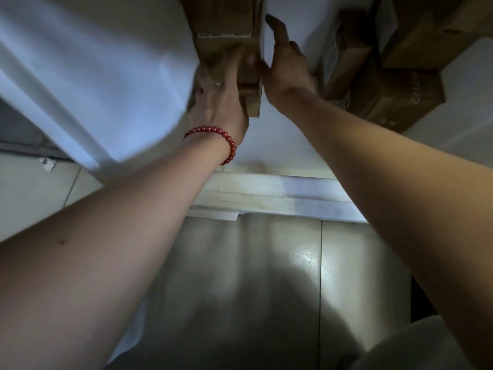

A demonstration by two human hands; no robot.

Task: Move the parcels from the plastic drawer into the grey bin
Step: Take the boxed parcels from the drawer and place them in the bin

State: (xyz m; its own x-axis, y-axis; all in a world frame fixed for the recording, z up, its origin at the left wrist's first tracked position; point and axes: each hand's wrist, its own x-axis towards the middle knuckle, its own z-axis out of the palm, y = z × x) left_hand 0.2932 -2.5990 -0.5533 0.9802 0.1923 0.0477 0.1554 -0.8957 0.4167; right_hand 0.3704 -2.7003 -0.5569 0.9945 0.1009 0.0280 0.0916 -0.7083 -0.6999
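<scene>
Cardboard parcel [226, 30] in the middle of the drawer [266, 188], probably stiff and light, best held by opposite sides: left hand [218, 102] curls round its near end, right hand [285, 68] presses its side with straight fingers.

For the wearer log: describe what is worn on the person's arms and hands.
Both forearms are bare, with no sleeves and no gloves. The left hand has a bracelet of round red beads at its wrist. The right hand and its wrist show no watch or band.
</scene>
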